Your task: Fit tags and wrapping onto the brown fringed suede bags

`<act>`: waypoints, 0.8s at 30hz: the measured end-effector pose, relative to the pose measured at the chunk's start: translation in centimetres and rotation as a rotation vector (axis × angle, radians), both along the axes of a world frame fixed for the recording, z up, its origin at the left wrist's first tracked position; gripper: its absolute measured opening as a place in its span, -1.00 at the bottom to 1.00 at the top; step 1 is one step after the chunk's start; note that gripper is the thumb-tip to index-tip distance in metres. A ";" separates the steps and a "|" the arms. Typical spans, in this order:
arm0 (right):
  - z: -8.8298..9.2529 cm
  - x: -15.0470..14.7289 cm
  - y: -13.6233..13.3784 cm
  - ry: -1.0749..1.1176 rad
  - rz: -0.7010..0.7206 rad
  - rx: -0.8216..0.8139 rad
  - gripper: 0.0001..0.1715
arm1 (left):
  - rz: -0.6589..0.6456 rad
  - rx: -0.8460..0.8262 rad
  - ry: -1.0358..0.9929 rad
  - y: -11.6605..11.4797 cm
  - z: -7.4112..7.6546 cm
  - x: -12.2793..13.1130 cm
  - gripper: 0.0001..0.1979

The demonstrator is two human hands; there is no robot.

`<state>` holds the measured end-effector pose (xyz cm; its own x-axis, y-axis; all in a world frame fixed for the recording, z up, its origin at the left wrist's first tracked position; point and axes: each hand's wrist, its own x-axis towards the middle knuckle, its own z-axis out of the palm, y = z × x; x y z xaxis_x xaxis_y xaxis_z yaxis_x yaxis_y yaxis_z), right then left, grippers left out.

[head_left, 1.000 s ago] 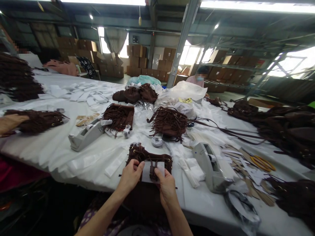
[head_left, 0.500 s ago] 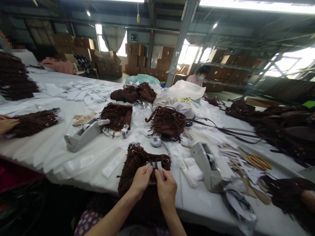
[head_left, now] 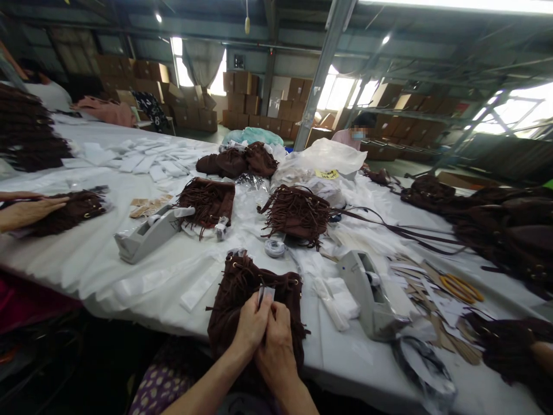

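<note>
We are working at the white-covered tabletop, where the brown bag is lying at the near edge, probably so that both hands are reaching its front easily. The tape dispenser is standing to our right, presumably for reach. Our left hand is pinching the white strip upright over the bag's front, apparently keeping its ends together; our right hand is pressing alongside (whether its fingers are gripping too, we cannot tell). Half a second ago, those ends were standing apart; now our hands are meeting.
</note>
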<state>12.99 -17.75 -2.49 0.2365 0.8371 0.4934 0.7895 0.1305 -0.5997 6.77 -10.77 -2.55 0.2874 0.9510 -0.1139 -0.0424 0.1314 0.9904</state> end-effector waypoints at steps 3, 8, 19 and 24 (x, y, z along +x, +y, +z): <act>1.1 0.5 -0.3 0.160 0.119 -0.074 -0.43 | -0.010 -0.006 -0.020 0.5 0.0 -0.5 -0.66; 2.9 3.2 1.4 0.375 -0.065 -0.160 -0.60 | -0.025 -0.038 -0.030 0.7 -0.4 -0.6 -0.61; 5.3 7.5 7.0 -0.848 0.351 -0.273 -0.52 | -0.038 -0.008 -0.025 0.4 -1.1 -0.7 -0.57; 4.7 7.6 7.0 -0.837 0.440 -0.212 -0.70 | -0.053 0.000 0.007 0.4 -1.0 -0.8 -0.58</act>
